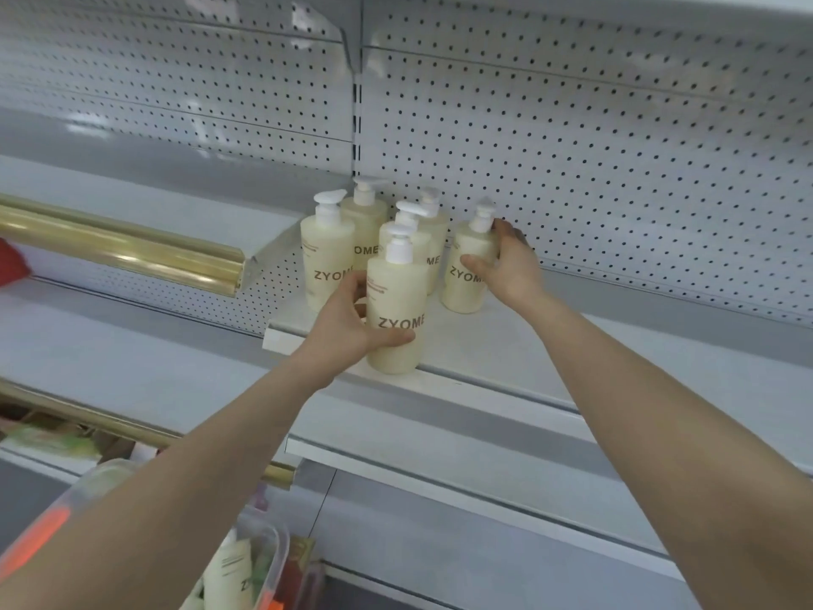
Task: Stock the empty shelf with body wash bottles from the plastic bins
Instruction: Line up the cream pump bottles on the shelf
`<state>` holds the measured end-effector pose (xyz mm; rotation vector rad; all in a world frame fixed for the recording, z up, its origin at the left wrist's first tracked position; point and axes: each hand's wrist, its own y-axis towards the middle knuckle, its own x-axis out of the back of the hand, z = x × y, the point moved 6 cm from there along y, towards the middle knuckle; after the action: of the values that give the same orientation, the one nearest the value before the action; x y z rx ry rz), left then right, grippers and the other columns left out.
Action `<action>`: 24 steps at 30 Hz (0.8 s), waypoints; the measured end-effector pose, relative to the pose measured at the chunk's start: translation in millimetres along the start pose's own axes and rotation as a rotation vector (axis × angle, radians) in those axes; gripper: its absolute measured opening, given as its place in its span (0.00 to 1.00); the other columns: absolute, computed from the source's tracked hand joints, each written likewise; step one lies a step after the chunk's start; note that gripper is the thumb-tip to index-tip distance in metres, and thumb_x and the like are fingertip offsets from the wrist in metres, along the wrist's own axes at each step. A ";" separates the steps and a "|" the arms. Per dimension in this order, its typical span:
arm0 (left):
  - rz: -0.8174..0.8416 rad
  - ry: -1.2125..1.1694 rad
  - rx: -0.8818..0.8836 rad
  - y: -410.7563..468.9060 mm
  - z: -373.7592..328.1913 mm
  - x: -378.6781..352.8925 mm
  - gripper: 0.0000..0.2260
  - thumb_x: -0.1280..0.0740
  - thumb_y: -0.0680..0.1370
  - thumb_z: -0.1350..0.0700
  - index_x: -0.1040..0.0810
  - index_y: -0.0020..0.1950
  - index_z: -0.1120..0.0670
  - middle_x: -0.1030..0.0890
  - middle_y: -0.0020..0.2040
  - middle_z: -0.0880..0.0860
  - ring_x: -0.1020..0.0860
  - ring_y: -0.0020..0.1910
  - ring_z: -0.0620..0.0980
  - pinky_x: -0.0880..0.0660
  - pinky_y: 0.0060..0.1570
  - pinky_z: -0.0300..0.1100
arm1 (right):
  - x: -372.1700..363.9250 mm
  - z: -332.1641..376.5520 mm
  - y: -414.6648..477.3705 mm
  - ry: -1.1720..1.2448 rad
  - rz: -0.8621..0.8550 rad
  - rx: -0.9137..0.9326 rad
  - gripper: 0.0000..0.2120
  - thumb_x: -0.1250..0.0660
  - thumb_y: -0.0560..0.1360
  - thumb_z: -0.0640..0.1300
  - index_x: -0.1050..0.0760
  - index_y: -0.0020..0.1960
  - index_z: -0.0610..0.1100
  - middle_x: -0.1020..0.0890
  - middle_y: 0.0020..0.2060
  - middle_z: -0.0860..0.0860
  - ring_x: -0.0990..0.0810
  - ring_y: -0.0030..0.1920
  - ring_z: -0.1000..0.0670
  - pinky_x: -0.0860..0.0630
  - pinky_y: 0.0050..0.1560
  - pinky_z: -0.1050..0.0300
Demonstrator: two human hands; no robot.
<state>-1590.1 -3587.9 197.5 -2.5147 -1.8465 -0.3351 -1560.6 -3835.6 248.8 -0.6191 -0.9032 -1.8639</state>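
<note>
On the white shelf (519,345), at its left end in front of the pegboard back panel (572,147), six cream pump bottles stand close together. The person's left hand (352,319) grasps the front bottle (396,310) low on its body, thumb laid across the front beneath the lettering and fingers curled round the left side. This bottle sits at the shelf's front edge, upright, long axis vertical, white pump on top. The right hand (506,266) clasps the right-hand bottle (466,275) from its right side, thumb over the front beside the label and fingers wrapped behind the shoulder up near the pump. It stands close to upright too, pump uppermost, base on the shelf, just right of the cluster.

Brown capitals reading ZYOME face outward on the front bottle; the right-hand bottle shows ZYOM before the thumb covers the rest. The left bottle (327,257) shows ZYOM, and the two rear bottles (365,222) show only parts of the word. Small print above the names is too blurred to read.

Down at the bottom, a clear plastic bin (277,552) holds another bottle (228,574) of the same kind, leaning
</note>
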 end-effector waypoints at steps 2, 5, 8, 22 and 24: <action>0.017 0.016 0.001 0.9 -2.0 -13.1 0.41 0.18 0.57 0.51 0.33 0.66 0.48 0.24 0.61 0.43 0.24 0.59 0.44 0.22 0.53 0.50 | 3.8 -7.0 -7.5 0.017 -0.017 -0.009 0.32 0.29 0.75 0.50 0.38 0.74 0.44 0.31 0.69 0.42 0.28 0.66 0.42 0.29 0.64 0.48; 0.037 0.034 -0.027 3.9 -5.2 -35.8 0.39 0.18 0.60 0.54 0.33 0.65 0.47 0.25 0.60 0.41 0.25 0.58 0.42 0.21 0.50 0.52 | 14.1 -16.2 -23.4 0.018 -0.085 0.034 0.29 0.33 0.78 0.49 0.39 0.75 0.44 0.33 0.70 0.43 0.27 0.66 0.43 0.28 0.65 0.44; 0.064 0.050 -0.080 8.2 -9.1 -59.5 0.37 0.19 0.62 0.57 0.34 0.66 0.47 0.25 0.60 0.42 0.26 0.59 0.44 0.23 0.55 0.49 | 29.8 -20.3 -38.7 0.023 -0.149 0.089 0.22 0.37 0.79 0.43 0.34 0.72 0.44 0.29 0.65 0.45 0.24 0.59 0.46 0.26 0.61 0.44; -0.061 0.448 -0.305 0.1 10.2 -12.4 0.30 0.22 0.68 0.54 0.28 0.68 0.53 0.23 0.61 0.51 0.25 0.59 0.48 0.27 0.61 0.47 | 24.0 33.0 -93.8 0.145 0.056 0.216 0.29 0.30 0.72 0.57 0.34 0.70 0.54 0.24 0.59 0.57 0.25 0.58 0.55 0.25 0.55 0.56; -0.192 0.557 -0.336 -3.4 13.2 14.3 0.26 0.24 0.69 0.55 0.26 0.66 0.54 0.24 0.60 0.53 0.25 0.59 0.52 0.27 0.60 0.52 | 16.9 37.7 -92.3 0.072 0.039 0.223 0.30 0.28 0.71 0.57 0.33 0.69 0.52 0.24 0.58 0.55 0.26 0.56 0.53 0.25 0.54 0.52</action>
<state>-1587.0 -3571.7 186.7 -2.0825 -1.8997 -1.2924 -1649.7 -3788.1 253.9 -0.4268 -1.0266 -1.7101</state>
